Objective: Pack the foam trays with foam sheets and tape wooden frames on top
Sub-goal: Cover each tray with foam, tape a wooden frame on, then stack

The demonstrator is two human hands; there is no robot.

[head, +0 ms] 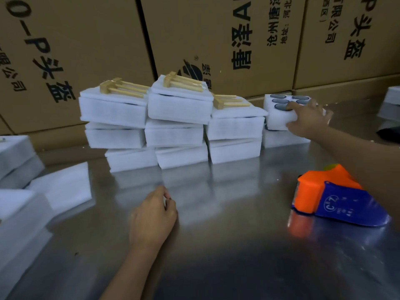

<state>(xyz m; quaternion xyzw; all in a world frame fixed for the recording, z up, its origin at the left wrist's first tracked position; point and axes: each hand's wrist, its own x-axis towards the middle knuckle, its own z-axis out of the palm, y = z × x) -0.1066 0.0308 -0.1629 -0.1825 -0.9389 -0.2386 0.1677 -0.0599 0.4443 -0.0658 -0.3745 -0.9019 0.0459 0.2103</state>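
Steel table [238, 245] (reflective), cardboard boxes [86, 50] behind, foam trays [173, 135] stacked.

Right hand [307, 118] grips the open foam tray [279, 118], thumb on its front wall, fingers over the dark discs. Left hand [153, 215] rests loosely curled on the steel table [227, 245]. Tape dispenser [333, 195] sits beneath the right forearm.

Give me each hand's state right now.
Left hand: loosely curled on the table, holding nothing.
Right hand: gripping the uncovered foam tray.
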